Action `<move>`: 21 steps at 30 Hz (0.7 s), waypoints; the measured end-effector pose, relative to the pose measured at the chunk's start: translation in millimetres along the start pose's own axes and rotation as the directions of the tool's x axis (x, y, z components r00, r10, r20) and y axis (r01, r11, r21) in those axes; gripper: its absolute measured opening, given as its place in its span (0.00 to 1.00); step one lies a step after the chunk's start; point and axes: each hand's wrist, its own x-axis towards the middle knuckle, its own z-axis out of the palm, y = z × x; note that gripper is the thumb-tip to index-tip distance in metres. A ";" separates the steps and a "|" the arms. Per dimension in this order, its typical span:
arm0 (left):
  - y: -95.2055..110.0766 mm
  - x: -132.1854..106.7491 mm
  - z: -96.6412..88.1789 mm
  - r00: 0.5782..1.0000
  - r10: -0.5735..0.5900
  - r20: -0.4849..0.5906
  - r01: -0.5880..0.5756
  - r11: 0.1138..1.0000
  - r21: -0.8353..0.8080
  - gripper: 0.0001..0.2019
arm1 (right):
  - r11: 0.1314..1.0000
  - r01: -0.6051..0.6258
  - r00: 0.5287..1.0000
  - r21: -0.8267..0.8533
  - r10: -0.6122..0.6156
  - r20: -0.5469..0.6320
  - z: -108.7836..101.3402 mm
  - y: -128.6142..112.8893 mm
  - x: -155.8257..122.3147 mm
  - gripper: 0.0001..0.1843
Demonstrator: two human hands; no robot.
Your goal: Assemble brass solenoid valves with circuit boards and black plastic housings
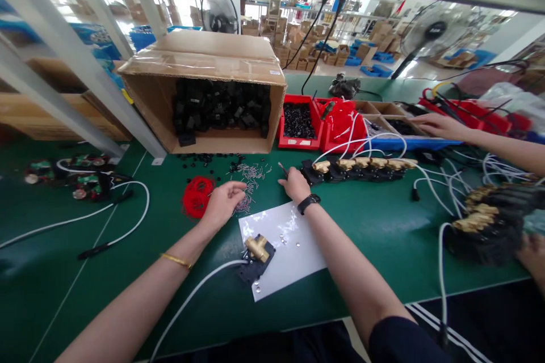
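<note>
My left hand (223,202) rests on the green table with its fingers curled over a scatter of small metal pins (251,174), next to a red pile of rings (197,195). My right hand (294,183), with a black watch on the wrist, is closed round a thin dark tool (283,169), beside a row of black valves with brass fittings (361,167). Near me a black valve with a brass fitting (256,253) and a white tube lies on a white sheet (289,249).
An open cardboard box (204,91) of black parts lies on its side at the back. Red bins (298,122) stand to its right. Another person's hand (438,125) reaches over trays at right. More valves (485,221) and white tubes (85,218) lie around.
</note>
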 end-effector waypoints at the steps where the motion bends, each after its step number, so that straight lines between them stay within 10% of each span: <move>1: -2.0 -12.3 0.8 0.999 -0.020 0.044 0.023 0.998 -0.060 0.12 | 1.000 0.002 1.000 0.007 -0.002 0.006 -0.4 2.9 -2.0 0.14; 11: -12.1 -39.5 15.7 0.983 -0.075 0.168 0.128 0.934 -0.334 0.08 | 0.997 -0.027 0.999 0.070 0.026 0.018 -6.9 11.7 0.3 0.09; 21: -12.7 -35.1 14.0 0.947 0.027 0.319 0.039 0.979 -0.199 0.08 | 0.951 0.160 0.986 0.266 -0.168 0.009 -22.3 -8.0 -31.2 0.05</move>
